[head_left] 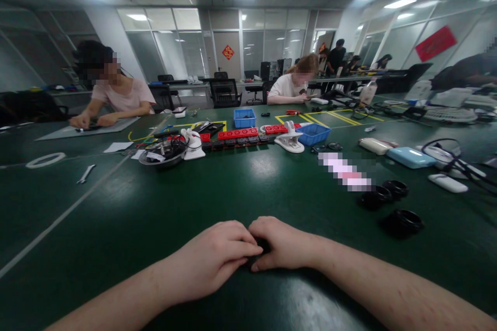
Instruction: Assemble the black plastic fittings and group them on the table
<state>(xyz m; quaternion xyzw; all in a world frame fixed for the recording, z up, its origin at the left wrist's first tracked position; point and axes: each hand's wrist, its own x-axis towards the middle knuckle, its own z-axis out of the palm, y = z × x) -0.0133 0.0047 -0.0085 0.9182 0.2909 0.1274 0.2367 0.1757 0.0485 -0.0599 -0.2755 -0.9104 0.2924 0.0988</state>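
Near the front of the green table (pixel 248 191), my left hand (pixel 221 253) and my right hand (pixel 285 243) meet at the fingertips. The left fingers are pressed together and reach into the curve of the right hand. My right hand is curled, with its thumb low and its fingers bent towards the left hand. A dark patch shows between them; whether it is a small black thing or shadow I cannot tell. To the right of my right hand, three black ring-shaped parts (pixel 406 221) lie on the table.
A metal bowl of cables (pixel 163 158), red power strips (pixel 237 134), a white clip base (pixel 289 140) and a blue bin (pixel 313 134) stand farther back. A wrench (pixel 86 174) lies left. At right are a light-blue case (pixel 410 157) and cables. People sit across the table.
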